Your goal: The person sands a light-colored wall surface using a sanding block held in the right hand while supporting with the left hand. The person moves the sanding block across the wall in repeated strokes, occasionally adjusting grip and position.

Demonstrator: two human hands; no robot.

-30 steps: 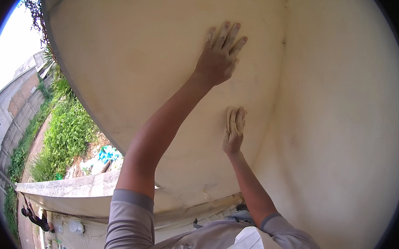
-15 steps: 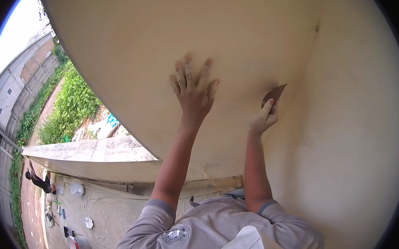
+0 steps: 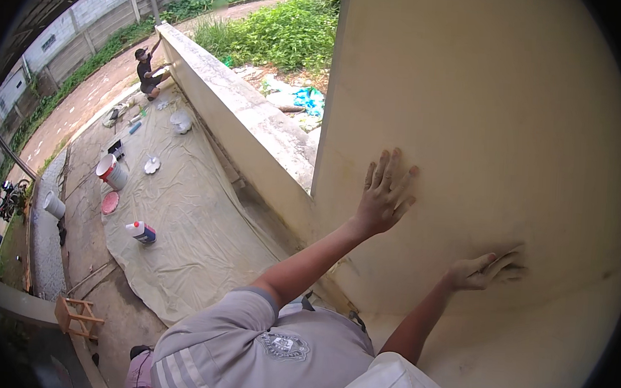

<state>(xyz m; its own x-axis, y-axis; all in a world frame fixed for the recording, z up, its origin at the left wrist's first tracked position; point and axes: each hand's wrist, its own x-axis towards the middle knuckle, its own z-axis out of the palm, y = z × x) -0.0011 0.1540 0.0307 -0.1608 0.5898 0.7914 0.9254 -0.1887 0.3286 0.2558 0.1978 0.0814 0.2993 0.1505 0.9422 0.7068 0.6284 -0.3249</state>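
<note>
My left hand point(image 3: 385, 198) lies against the cream wall point(image 3: 465, 111) with its fingers spread and nothing in it. Lower and to the right, my right hand point(image 3: 470, 273) is closed on a thin, bent piece of sandpaper point(image 3: 509, 253), the thumb on top. This sheet is seen nearly edge-on, held at the wall surface, and the fingers behind it are partly hidden. Pale dust coats the fingers of both hands.
A low wall point(image 3: 223, 110) runs off to the far left, where another person point(image 3: 147, 74) crouches. On the drop cloth point(image 3: 188, 222) stand a white bucket point(image 3: 114, 175), a red lid point(image 3: 110, 203) and a bottle point(image 3: 142, 233). A wooden stool point(image 3: 75, 316) is at lower left.
The view has swung left, bringing more of the drop cloth and low wall into sight. My left hand stays flat on the wall; the right still grips the sandpaper, which has turned nearly edge-on.
</note>
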